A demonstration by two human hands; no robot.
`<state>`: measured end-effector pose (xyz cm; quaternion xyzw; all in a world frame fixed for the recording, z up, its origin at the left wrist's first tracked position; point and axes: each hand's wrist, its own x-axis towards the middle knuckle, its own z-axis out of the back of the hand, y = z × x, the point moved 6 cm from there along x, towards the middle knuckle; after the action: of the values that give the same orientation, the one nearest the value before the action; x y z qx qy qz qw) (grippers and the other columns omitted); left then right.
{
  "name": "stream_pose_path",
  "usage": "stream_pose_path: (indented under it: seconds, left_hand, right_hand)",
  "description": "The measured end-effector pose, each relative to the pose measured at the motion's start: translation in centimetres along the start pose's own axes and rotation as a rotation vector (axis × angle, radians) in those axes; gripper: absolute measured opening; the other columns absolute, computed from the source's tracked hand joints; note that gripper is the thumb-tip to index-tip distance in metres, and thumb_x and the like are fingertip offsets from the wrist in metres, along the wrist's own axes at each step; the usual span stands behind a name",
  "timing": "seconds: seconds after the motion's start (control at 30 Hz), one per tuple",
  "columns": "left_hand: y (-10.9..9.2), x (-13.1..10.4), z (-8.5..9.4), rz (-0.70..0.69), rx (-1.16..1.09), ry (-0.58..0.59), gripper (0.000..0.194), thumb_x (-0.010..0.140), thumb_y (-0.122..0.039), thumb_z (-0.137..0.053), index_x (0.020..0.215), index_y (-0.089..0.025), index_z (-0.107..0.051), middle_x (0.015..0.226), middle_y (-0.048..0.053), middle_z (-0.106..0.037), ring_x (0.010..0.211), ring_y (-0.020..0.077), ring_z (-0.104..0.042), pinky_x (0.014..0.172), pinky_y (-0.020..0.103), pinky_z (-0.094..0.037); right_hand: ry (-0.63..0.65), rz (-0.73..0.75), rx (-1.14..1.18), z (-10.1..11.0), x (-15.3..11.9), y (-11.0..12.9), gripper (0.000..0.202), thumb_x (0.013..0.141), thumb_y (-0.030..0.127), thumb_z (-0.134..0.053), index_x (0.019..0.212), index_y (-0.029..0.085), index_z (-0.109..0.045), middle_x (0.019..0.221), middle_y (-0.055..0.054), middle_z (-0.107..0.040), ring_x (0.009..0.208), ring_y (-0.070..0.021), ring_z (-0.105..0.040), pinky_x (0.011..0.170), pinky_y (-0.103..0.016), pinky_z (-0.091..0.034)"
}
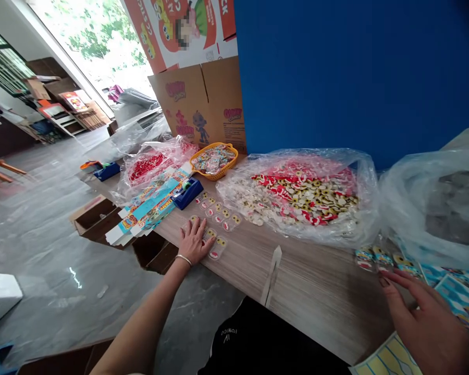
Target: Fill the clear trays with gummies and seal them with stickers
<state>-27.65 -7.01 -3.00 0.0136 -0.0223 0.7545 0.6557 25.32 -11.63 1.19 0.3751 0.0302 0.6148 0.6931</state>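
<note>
My left hand (194, 244), with a bracelet at the wrist, lies with fingers spread on small clear trays near the table's front edge. Beside it a clear tray (218, 248) holds red and yellow pieces, and several similar trays (219, 213) stand in rows behind. At the right, my right hand (418, 307) has its fingertips at small clear packs (383, 258) with blue and yellow print; what it may hold is hidden. A large clear bag (316, 192) of red, yellow and white pieces spreads between the hands, further back.
Blue tape dispenser (186, 194), flat blue cartons (154, 203), orange basket (214, 160) of wrapped pieces and a bag of red pieces (148, 166) stand at the left. A pointed strip (272, 276) lies centre front. Blue panel (355, 78) rises behind; yellow sheet (391, 357) lies front right.
</note>
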Motion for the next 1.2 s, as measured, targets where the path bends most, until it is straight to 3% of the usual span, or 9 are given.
stream_pose_path:
  seconds: [0.17,0.33,0.43,0.57,0.7,0.9,1.07,1.2]
  left_hand:
    - [-7.8,-4.4,0.0,0.025,-0.031,-0.053,0.075,0.088,-0.061,-0.041,0.150,-0.019,-0.031,0.157,0.015,-0.027,0.143,0.0434,-0.018,0.110,0.064,-0.012]
    - [-16.4,-6.7,0.3,-0.008,-0.110,-0.087,0.077,0.086,-0.059,-0.046,0.148,-0.016,-0.035,0.156,0.018,-0.029,0.141,0.0468,-0.019,0.109,0.069,-0.011]
    - [-20.1,-7.4,0.3,-0.048,-0.148,-0.090,0.076,0.086,-0.057,-0.047,0.148,-0.014,-0.034,0.155,0.021,-0.029,0.141,0.0489,-0.018,0.107,0.071,-0.011]
    - [-23.4,-8.3,0.2,-0.120,-0.182,-0.063,0.076,0.087,-0.056,-0.046,0.149,-0.013,-0.033,0.155,0.022,-0.027,0.141,0.0501,-0.016,0.106,0.073,-0.011]
    - [-25.7,-9.1,-0.1,-0.192,-0.198,-0.024,0.083,0.086,-0.061,-0.045,0.150,-0.011,-0.029,0.156,0.023,-0.023,0.141,0.0511,-0.015,0.105,0.074,-0.010]
    - [-27.7,-9.7,0.2,-0.254,-0.194,0.018,0.082,0.088,-0.060,-0.042,0.151,-0.010,-0.027,0.157,0.022,-0.022,0.140,0.0519,-0.014,0.104,0.075,-0.012]
    - [-26.5,-10.0,1.5,-0.363,-0.144,-0.016,0.065,0.094,-0.046,-0.040,0.152,-0.020,-0.024,0.159,0.013,-0.021,0.145,0.0446,-0.008,0.106,0.074,-0.013]
    - [-24.5,-10.0,1.9,-0.566,-0.110,-0.056,0.052,0.096,-0.029,-0.039,0.148,-0.029,-0.034,0.158,0.003,-0.025,0.147,0.0363,-0.005,0.113,0.066,-0.010]
  right_hand:
    - [0.037,0.085,0.036,-1.1,-1.0,1.9,0.038,0.088,0.051,-0.045,0.099,0.021,-0.065,0.111,-0.012,-0.068,0.106,-0.0293,-0.062,0.096,-0.047,-0.046]
    - [0.176,0.063,0.138,-3.3,-3.1,3.7,0.031,0.090,0.044,-0.048,0.101,0.020,-0.066,0.112,-0.011,-0.067,0.104,-0.0265,-0.062,0.095,-0.044,-0.047]
    - [0.253,0.049,0.185,-4.5,-4.8,5.1,0.028,0.092,0.039,-0.048,0.105,0.020,-0.065,0.114,-0.011,-0.066,0.107,-0.0264,-0.060,0.095,-0.045,-0.046]
    - [0.323,0.118,0.198,-6.0,-6.9,7.5,0.028,0.091,0.030,-0.051,0.114,0.019,-0.062,0.118,-0.011,-0.065,0.110,-0.0271,-0.058,0.096,-0.046,-0.045]
    - [0.337,0.177,0.103,-6.2,-8.1,8.1,0.025,0.090,0.022,-0.051,0.111,0.020,-0.064,0.119,-0.011,-0.064,0.109,-0.0279,-0.058,0.093,-0.045,-0.044]
    - [0.308,0.160,-0.088,-4.1,-8.5,6.7,0.021,0.090,0.021,-0.053,0.106,0.019,-0.065,0.111,-0.012,-0.066,0.101,-0.0281,-0.059,0.087,-0.045,-0.042]
    - [0.250,0.193,-0.069,-2.7,-8.5,7.4,0.019,0.091,0.024,-0.055,0.105,0.018,-0.066,0.117,-0.011,-0.066,0.109,-0.0296,-0.055,0.094,-0.048,-0.040]
    - [0.327,0.422,0.007,-3.8,-9.4,9.9,0.021,0.091,0.024,-0.057,0.111,0.025,-0.065,0.127,-0.003,-0.063,0.127,-0.0301,-0.045,0.110,-0.054,-0.026]
